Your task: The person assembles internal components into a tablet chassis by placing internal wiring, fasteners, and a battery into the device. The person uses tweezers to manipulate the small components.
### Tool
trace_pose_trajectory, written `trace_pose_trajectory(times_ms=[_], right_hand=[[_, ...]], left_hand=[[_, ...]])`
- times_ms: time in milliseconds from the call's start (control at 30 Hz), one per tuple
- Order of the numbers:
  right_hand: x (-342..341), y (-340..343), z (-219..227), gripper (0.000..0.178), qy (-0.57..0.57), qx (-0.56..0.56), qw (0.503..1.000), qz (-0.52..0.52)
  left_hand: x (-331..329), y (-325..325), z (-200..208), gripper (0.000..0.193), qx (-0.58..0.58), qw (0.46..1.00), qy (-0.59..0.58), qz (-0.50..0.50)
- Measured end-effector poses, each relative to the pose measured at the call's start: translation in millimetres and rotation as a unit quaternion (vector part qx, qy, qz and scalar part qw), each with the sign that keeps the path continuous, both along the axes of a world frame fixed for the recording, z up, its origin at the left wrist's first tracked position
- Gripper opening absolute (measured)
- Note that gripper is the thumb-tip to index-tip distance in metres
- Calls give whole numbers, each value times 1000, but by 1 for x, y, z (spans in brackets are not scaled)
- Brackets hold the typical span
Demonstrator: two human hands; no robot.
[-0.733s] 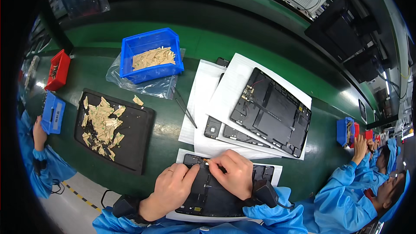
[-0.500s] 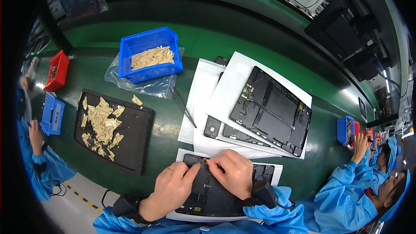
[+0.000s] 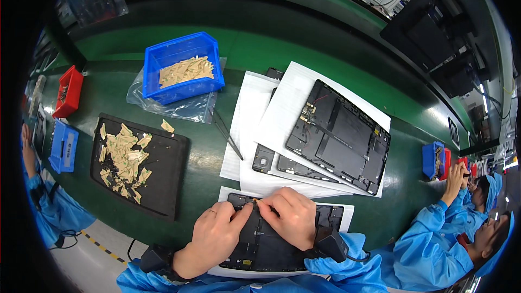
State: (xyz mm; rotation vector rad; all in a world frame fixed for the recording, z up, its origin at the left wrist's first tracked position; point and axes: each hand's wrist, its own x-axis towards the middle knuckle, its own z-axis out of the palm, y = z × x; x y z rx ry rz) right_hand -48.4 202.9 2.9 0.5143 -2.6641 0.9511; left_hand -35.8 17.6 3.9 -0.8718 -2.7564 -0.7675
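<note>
A black tablet back housing [image 3: 271, 252] lies in front of me on a white foam sheet [image 3: 347, 218]. Both hands meet at its upper left corner. My right hand [image 3: 290, 218] is closed, its thumb and index finger pinching a small orange-yellow strip [image 3: 256, 201] at the housing's edge. Against the same spot presses my left hand [image 3: 214, 233], fingers curled and thumb and fingertip bearing down beside the strip; what they grip, if anything, is hidden. Beyond the hands, tweezers [image 3: 228, 135] lie partly on the stacked white sheets.
More housings [image 3: 342, 135] lie on foam sheets ahead. Left of them are a blue bin [image 3: 184, 95] of tan paper pieces and a black tray [image 3: 176, 179] with peeled scraps [image 3: 127, 154]. Red [image 3: 69, 92] and blue [image 3: 64, 146] bins stand far left. Co-workers [image 3: 434, 244] sit at both sides.
My hands stay at the same corner, with only slight finger movement. The surroundings shift a little leftward in the view. At the far left, the co-worker's hands have moved.
</note>
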Motion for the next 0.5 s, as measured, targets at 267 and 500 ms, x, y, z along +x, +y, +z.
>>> trace_pose_trajectory(times_ms=[267,500], right_hand=[[-2,-3,3,13,-30,-19,999,-19],[-2,-3,3,15,-38,-16,999,-26]], left_hand=[[1,2,0,35,10,1000,-12,8],[1,3,1,35,-1,1000,0,7]])
